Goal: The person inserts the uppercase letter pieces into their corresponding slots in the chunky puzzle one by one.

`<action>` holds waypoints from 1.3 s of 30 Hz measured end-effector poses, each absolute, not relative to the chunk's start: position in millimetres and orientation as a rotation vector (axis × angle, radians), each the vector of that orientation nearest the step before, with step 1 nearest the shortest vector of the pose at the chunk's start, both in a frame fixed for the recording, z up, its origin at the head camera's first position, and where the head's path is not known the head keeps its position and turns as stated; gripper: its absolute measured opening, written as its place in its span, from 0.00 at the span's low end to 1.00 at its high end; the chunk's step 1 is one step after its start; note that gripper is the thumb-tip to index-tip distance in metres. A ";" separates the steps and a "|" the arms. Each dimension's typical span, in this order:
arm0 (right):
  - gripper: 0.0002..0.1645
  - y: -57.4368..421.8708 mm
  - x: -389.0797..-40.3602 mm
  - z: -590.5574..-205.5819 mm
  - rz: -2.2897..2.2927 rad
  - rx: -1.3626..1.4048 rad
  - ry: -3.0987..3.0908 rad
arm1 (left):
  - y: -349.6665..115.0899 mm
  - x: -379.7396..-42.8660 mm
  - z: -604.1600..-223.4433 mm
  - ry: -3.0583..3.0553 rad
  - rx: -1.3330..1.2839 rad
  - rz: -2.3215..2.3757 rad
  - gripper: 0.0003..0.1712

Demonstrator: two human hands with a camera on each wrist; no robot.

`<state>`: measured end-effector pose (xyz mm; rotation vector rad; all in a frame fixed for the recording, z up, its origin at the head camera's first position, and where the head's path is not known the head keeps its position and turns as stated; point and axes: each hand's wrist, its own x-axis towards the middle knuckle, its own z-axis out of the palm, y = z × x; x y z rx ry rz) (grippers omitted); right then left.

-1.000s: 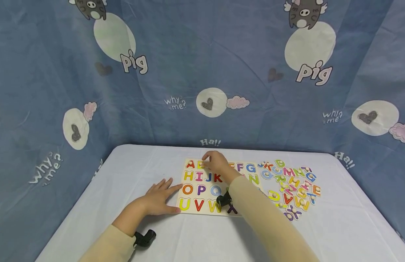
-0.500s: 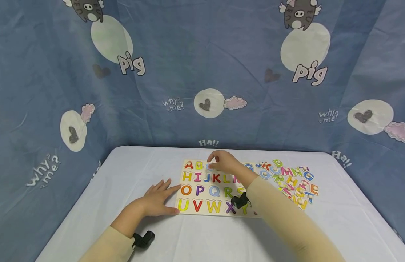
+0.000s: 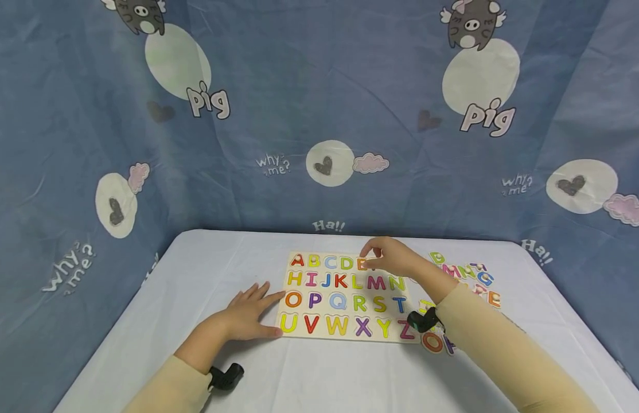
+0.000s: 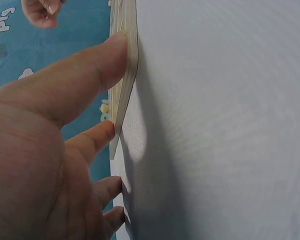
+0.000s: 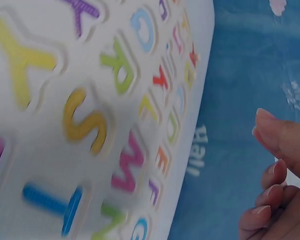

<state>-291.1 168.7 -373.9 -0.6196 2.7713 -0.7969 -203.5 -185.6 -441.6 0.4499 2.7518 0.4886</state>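
A wooden alphabet board (image 3: 324, 292) lies on the white table, with coloured letter spaces in rows. A red A (image 3: 297, 260) and a yellow-green B (image 3: 313, 260), both knobbed, sit in its top left corner. My left hand (image 3: 249, 314) is spread at the board's left side; in the left wrist view, its thumb (image 4: 97, 62) and index finger touch the edge. My right hand (image 3: 394, 256) hovers above the top row near E, covering the letters beyond. In the right wrist view, the right hand's fingers (image 5: 272, 195) are loosely curled with nothing seen between them.
Loose knobbed letter pieces lie right of the board, among them a green D (image 3: 436, 257), an orange E (image 3: 494, 298) and an orange O (image 3: 432, 342). My right sleeve (image 3: 497, 338) hides part of the pile. A blue printed curtain (image 3: 237, 195) hangs behind the table.
My right hand has moved right along the top row, from the B toward the E and F, leaving the B piece on the board. My left hand has stayed at the board's edge.
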 end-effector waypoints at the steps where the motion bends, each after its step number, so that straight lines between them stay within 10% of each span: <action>1: 0.15 174.0 -290.2 -374.0 -0.790 -0.616 2.785 | -185.4 -203.2 -441.7 2.757 0.447 0.492 0.53; 39: 0.18 321.4 -302.4 -424.5 -0.889 -0.198 2.857 | -184.8 -201.6 -443.8 2.782 0.407 0.476 0.53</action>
